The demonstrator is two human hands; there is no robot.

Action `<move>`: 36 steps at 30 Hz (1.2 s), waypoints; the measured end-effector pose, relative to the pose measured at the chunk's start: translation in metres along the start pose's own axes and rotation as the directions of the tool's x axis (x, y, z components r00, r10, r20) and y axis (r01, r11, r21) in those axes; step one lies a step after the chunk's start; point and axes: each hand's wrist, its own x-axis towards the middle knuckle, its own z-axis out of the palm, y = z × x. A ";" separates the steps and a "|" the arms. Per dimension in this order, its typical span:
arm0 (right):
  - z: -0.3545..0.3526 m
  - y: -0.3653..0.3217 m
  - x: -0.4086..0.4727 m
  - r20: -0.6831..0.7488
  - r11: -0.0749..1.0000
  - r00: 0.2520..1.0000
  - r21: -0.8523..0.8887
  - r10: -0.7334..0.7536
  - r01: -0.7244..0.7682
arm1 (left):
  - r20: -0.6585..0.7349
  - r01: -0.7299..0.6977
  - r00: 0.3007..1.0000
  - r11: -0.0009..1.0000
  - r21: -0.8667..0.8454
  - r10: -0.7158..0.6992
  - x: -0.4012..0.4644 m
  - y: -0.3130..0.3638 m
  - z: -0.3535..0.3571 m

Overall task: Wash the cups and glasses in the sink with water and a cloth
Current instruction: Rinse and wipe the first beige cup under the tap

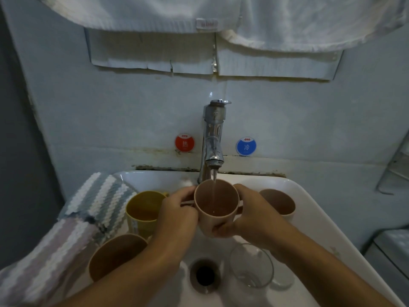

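The pink cup (215,207) is a matte, pale beige-pink plastic mug with a round rim, plain smooth walls and a thin handle on each visible side. It is held upright over the white sink (314,222), directly below the spout of the chrome tap (213,138). A thin stream of water (214,191) falls into its open mouth, and a shallow pool shows at the bottom.

The left hand (177,212) grips the cup's left side, fingers curled around the wall and handle. The right hand (247,212) grips the right side, fingers curled under the base and thumb near the rim.

Other items in the basin:
- a yellow cup (143,207), upright, left of the held cup
- a brown cup (112,255), nearer, lower left, partly hidden by the left forearm
- a second pink cup (281,202), behind the right hand
- a clear glass (251,264), tilted, beside the drain (204,272)

A striped cloth (73,222) in grey, white and pink is draped over the sink's left edge
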 end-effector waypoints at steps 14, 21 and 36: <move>0.002 0.004 0.001 0.007 1.000 1.000 -0.007 0.012 -0.012 | 0.001 -0.080 0.997 0.993 0.089 0.080 -0.005 -0.009 0.000; 0.002 0.005 0.003 0.015 0.999 1.000 0.034 0.015 -0.015 | 0.024 -0.132 0.991 0.975 0.181 0.130 0.002 -0.018 0.000; -0.002 0.012 0.005 -0.021 0.922 0.966 -0.303 -0.258 0.240 | 0.476 -0.592 0.806 0.467 0.657 0.352 0.007 -0.015 -0.011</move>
